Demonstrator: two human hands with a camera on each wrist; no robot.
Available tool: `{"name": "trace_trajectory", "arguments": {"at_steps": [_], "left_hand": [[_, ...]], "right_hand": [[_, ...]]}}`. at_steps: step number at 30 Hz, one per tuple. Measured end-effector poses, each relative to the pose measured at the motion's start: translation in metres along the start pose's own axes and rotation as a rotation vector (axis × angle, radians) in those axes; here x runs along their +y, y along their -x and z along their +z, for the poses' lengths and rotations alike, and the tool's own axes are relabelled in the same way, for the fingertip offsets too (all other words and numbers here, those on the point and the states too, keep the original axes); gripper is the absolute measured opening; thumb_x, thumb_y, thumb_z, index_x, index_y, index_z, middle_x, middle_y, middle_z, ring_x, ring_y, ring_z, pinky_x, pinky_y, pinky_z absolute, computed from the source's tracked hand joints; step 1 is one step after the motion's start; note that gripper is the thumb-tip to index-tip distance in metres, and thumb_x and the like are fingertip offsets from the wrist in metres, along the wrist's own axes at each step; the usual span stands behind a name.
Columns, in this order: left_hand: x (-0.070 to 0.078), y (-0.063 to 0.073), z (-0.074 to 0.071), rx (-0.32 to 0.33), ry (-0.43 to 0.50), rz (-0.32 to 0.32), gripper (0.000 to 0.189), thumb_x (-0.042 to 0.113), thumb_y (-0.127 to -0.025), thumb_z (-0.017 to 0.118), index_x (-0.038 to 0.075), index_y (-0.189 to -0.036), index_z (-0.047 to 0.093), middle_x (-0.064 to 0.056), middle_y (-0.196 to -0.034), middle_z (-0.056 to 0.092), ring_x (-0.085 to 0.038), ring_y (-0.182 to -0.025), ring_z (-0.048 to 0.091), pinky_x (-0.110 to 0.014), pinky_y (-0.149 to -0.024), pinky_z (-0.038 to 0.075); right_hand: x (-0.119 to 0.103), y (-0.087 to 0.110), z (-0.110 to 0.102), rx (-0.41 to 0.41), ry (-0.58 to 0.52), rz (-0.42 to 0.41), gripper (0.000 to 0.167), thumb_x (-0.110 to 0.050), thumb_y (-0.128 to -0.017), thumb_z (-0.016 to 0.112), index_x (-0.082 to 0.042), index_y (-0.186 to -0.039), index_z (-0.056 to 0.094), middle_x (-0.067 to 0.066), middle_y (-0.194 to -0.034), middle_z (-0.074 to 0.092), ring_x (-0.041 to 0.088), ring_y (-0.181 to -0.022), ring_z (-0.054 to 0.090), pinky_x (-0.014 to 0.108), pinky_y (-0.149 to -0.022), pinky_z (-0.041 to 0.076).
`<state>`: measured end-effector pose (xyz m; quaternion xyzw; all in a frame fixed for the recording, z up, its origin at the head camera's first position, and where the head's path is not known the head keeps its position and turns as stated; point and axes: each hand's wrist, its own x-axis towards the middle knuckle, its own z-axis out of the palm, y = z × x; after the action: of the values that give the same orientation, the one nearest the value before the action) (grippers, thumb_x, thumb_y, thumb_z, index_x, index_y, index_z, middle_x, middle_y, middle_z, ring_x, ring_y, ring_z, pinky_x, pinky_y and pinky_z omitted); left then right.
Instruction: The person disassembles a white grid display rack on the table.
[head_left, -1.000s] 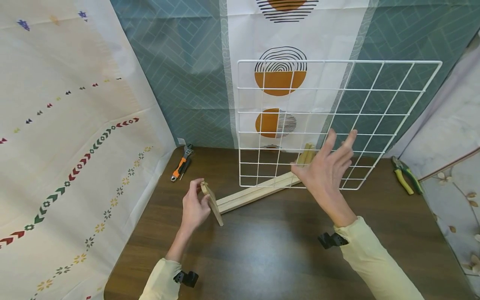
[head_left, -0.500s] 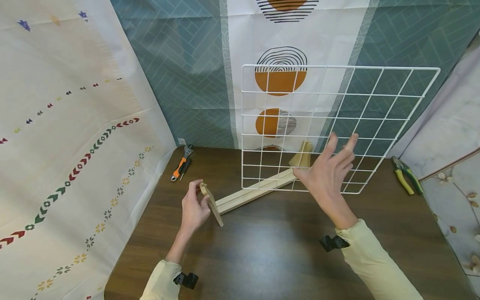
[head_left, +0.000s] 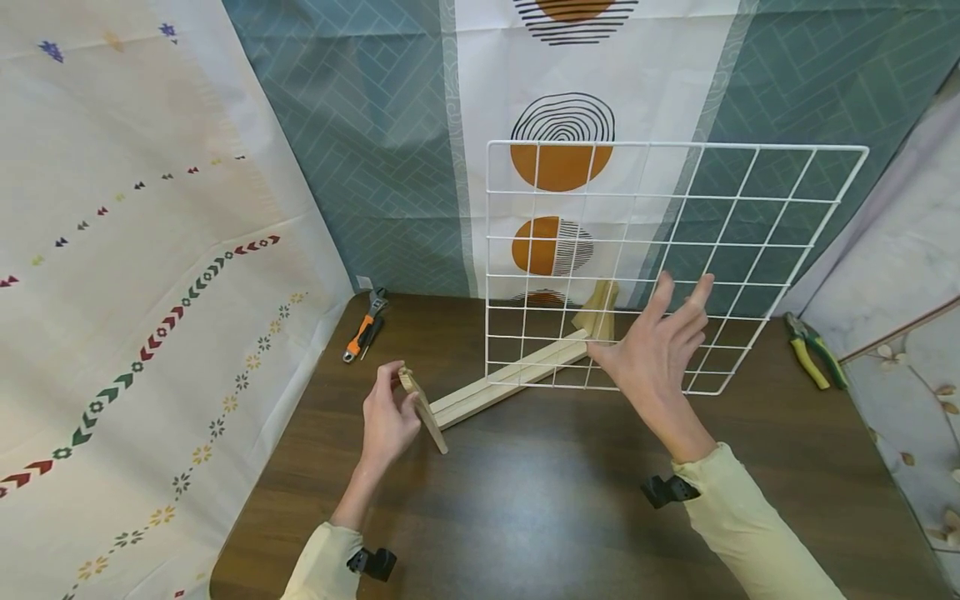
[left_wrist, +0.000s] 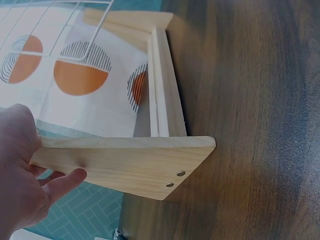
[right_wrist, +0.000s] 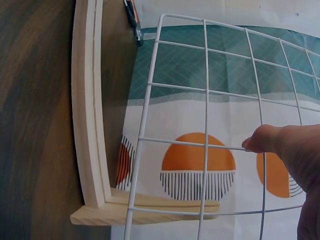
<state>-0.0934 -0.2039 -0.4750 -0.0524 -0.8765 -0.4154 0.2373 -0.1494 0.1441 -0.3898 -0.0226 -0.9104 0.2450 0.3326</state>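
Observation:
My left hand [head_left: 390,421] pinches the near end board [head_left: 423,408] of a pale wooden stand. In the left wrist view, two screw heads [left_wrist: 180,173] show on that board's outer face. A long grooved crossbar [head_left: 487,393] runs from it to a second end board [head_left: 600,304] behind the grid. My right hand [head_left: 660,358] holds a white wire grid panel [head_left: 675,145] upright, its fingers reaching behind the wires. The thumb [right_wrist: 265,137] presses a wire in the right wrist view. The grid's lower edge overlaps the crossbar in the head view.
An orange-handled adjustable wrench [head_left: 363,329] lies at the table's back left, with a small black tool [head_left: 371,337] beside it. Pliers with yellow-green handles [head_left: 813,354] lie at the right. A patterned curtain [head_left: 397,167] hangs behind the brown table [head_left: 525,500].
The grid has come down a little, and my right hand has shifted slightly down with it. The far end board now shows wider and further left. My left hand stays in place.

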Motion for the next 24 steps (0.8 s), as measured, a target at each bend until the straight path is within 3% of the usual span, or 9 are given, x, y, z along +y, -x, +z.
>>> {"name": "trace_trajectory", "arguments": {"at_steps": [24], "left_hand": [[0.0, 0.0069, -0.0034, 0.018, -0.015, 0.031, 0.055, -0.019, -0.081, 0.068, -0.001, -0.128, 0.047, -0.026, -0.113, 0.061, -0.043, -0.106, 0.064, -0.045, -0.061, 0.056]], "right_hand": [[0.0047, 0.0058, -0.0007, -0.043, 0.006, 0.038, 0.137, -0.037, -0.051, 0.099, -0.005, -0.152, 0.011, 0.024, -0.16, -0.016, 0.056, -0.126, 0.018, 0.068, -0.093, 0.027]]}}
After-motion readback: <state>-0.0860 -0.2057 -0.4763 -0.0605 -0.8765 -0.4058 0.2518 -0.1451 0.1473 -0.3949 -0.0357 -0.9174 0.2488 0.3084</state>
